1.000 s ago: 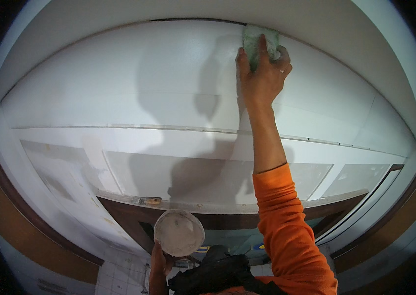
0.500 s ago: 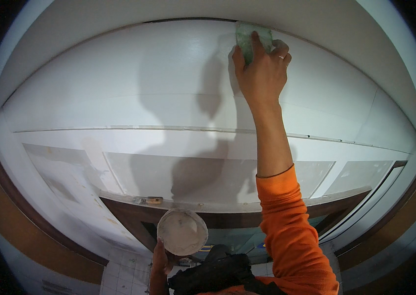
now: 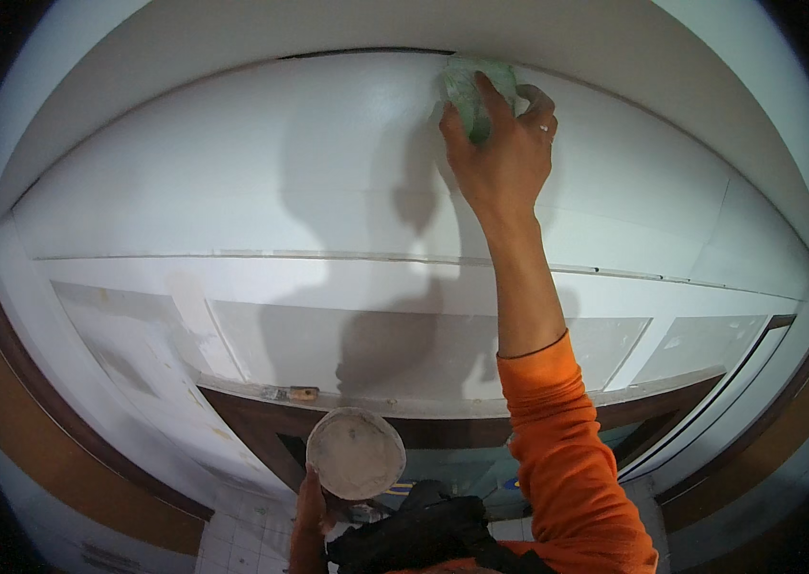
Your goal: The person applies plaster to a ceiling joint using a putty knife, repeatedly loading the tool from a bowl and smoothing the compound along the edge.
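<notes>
My right hand (image 3: pixel 500 153) is raised high, pressing a pale green sanding pad (image 3: pixel 473 86) flat against the white wall panel (image 3: pixel 232 172) just under the ceiling edge. The fingers spread over the pad, and the orange sleeve (image 3: pixel 567 459) runs down the arm. Low in the view, my left hand (image 3: pixel 311 507) grips a round white container (image 3: pixel 357 454) caked with white filler, held from below near my chest.
A horizontal seam (image 3: pixel 232 254) crosses the white wall. Below it are patched grey-white panels (image 3: pixel 347 335) and a dark brown frame (image 3: pixel 251 421). A small tool (image 3: pixel 295 393) rests on the ledge. A dark pouch (image 3: pixel 424 536) hangs at my waist. Tiled floor (image 3: pixel 242 545) shows below.
My right hand with the green pad has slid a little leftward along the top of the wall. The white container in my left hand has shifted slightly right and up.
</notes>
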The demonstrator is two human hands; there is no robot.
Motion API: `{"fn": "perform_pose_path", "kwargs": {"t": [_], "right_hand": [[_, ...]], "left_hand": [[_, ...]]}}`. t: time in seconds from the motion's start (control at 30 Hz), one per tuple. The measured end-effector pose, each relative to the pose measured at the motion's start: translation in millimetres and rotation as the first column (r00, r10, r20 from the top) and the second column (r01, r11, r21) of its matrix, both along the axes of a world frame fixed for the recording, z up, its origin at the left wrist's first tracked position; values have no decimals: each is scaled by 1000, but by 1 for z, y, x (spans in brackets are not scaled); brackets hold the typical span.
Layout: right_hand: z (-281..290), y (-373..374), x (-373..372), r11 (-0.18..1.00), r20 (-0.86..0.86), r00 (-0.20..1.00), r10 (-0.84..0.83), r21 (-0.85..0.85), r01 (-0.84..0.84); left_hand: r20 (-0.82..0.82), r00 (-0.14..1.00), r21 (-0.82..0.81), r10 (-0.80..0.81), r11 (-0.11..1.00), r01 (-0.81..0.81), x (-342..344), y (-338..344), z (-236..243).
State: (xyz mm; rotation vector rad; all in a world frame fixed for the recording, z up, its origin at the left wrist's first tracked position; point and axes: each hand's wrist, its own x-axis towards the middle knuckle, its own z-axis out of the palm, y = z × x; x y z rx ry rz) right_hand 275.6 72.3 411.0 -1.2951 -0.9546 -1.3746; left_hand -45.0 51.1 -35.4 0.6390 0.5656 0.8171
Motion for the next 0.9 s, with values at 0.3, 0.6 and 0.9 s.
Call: {"fn": "perform_pose_path", "kwargs": {"t": [0.3, 0.6, 0.9], "right_hand": [[8, 15, -6, 999, -150, 988, -28, -46, 21], [-8, -30, 31, 999, -6, 1000, 1, 49, -1], [-8, 1, 75, 974, 73, 993, -94, 211, 77]], "left_hand": [[-54, 998, 30, -13, 999, 15, -2, 14, -32], [-113, 992, 116, -48, 991, 62, -9, 24, -63], [-52, 998, -14, -33, 999, 32, 8, -3, 8]]}}
